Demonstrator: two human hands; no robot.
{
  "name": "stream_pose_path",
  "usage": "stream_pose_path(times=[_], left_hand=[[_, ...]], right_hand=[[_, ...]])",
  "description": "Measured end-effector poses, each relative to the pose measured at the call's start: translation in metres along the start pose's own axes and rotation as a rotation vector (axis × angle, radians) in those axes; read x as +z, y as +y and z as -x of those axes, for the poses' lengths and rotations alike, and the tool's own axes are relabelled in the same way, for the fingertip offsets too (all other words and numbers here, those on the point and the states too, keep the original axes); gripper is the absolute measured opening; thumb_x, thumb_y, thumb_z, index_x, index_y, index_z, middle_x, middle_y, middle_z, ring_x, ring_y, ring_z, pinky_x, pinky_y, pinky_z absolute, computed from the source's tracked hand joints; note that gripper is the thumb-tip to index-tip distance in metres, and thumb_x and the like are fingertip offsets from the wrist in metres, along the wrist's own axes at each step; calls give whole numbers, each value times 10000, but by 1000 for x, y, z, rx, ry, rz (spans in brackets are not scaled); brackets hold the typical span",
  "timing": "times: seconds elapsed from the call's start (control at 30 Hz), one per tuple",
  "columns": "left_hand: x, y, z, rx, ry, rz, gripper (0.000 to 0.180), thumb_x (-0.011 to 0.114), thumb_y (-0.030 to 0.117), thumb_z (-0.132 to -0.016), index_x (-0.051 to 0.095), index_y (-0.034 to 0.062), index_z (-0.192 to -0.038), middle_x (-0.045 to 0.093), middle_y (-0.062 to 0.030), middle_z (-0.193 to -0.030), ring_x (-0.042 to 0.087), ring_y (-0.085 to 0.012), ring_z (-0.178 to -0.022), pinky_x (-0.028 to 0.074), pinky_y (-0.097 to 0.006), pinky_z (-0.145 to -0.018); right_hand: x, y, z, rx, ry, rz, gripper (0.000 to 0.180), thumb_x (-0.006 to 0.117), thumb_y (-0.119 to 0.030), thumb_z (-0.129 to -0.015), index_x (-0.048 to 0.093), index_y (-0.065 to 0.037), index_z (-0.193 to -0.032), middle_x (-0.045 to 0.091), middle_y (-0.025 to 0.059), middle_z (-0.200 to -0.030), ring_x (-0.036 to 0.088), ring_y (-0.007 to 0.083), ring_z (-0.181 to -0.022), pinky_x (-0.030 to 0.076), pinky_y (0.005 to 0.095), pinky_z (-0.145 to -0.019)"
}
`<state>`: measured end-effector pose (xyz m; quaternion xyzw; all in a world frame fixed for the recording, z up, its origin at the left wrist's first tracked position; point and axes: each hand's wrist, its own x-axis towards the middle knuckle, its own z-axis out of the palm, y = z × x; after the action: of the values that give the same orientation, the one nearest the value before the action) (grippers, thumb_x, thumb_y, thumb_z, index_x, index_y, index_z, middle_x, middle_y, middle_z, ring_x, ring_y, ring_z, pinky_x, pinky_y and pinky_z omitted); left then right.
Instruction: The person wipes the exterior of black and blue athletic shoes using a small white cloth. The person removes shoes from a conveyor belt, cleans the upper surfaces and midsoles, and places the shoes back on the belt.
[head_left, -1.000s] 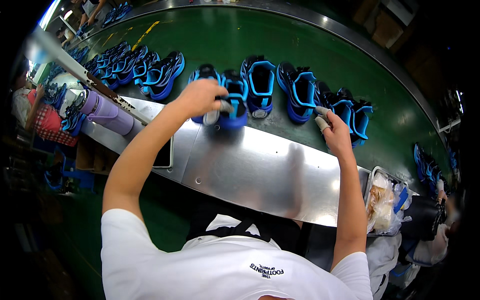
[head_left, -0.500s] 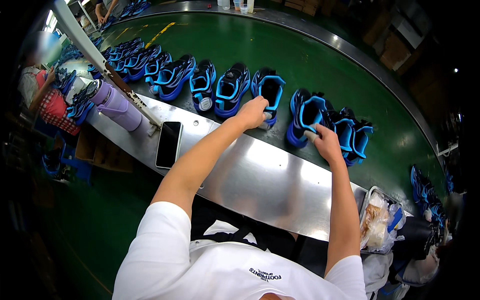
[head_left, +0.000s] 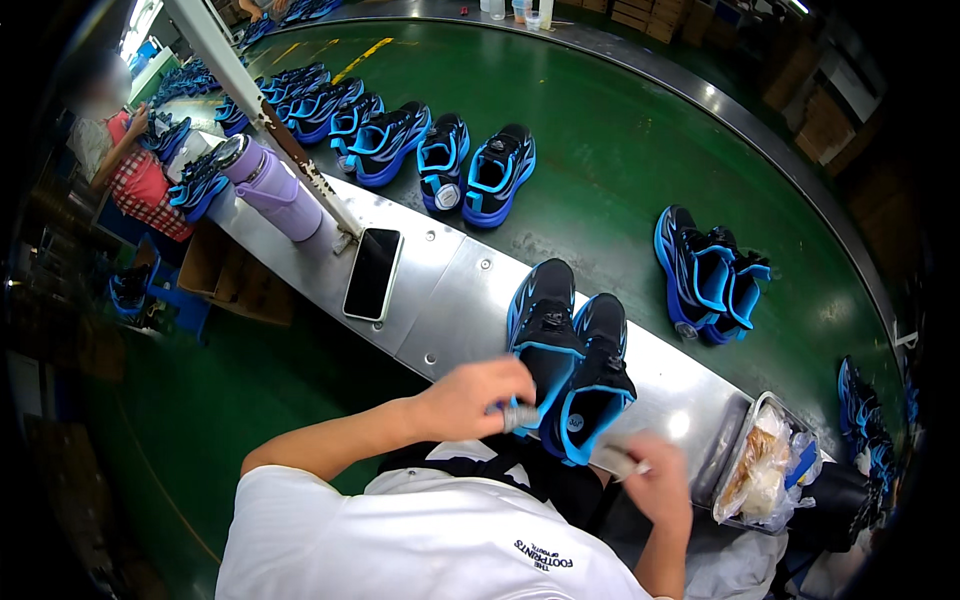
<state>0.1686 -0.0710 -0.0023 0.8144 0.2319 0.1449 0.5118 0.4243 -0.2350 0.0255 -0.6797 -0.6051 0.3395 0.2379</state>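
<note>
Two black and blue sneakers stand side by side on the metal ledge in front of me, toes pointing away. My left hand (head_left: 482, 398) is closed at the heel of the left sneaker (head_left: 546, 310), its fingers curled by the collar. A greyish covering shows on one of those fingers. Close behind the heel of the right sneaker (head_left: 603, 345) is my right hand (head_left: 655, 475), smeared by motion, with a pale covering at a fingertip. It appears apart from the shoe, and its grip is unclear.
Behind the metal ledge (head_left: 460, 290) runs a green belt (head_left: 600, 190). More sneakers line it at left (head_left: 500, 175) and right (head_left: 690, 260). A phone (head_left: 373, 275), a purple bottle (head_left: 275, 190) and a post (head_left: 290, 145) are left; a tray of bagged items (head_left: 760, 455) is right. Another person (head_left: 135, 170) works far left.
Two sneakers have come from the belt onto the metal ledge near my body. Both hands have drawn back toward me, and my right hand has come away from its shoe.
</note>
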Motion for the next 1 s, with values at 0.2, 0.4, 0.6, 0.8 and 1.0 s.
stream_pose_path(times=[0.2,0.4,0.6,0.8,1.0], left_hand=[[6,-21,-41,200,268,-400,598,746,144,-768,544,183,-1330,555,-168,-1232,539,-354,-1132,459,-437,-934],[26,-17,-64,120,154,-611,535,646,-2,-708,608,171,-1213,574,-137,-1061,569,-335,-951,466,-425,-818],[48,-28,-66,231,280,-605,460,624,-7,-730,636,162,-1157,575,-130,-1087,563,-327,-946,463,-422,-830],[28,-55,-62,279,318,-148,309,614,-18,-686,699,155,-927,621,-46,-1176,549,-277,-948,434,-394,-865],[53,-39,-61,353,286,-640,186,630,72,-729,686,160,-883,609,-42,-1185,525,-255,-937,417,-378,-826]], right_hand=[[9,-16,-54,-195,456,287,565,768,-36,-673,624,-88,-1217,621,111,-946,605,294,-854,499,376,-765],[20,17,-68,-100,332,121,628,719,44,-618,590,-87,-1218,605,131,-1029,600,331,-884,503,395,-800],[31,2,-74,-107,314,288,568,660,93,-615,613,-85,-1153,621,137,-1043,628,330,-941,518,378,-812],[25,42,-68,-14,322,-306,578,548,182,-660,639,-54,-1179,661,111,-1076,654,223,-984,503,283,-853],[29,1,-59,-226,408,262,649,708,110,-538,653,-87,-1154,632,121,-1150,599,330,-1001,505,408,-862]])
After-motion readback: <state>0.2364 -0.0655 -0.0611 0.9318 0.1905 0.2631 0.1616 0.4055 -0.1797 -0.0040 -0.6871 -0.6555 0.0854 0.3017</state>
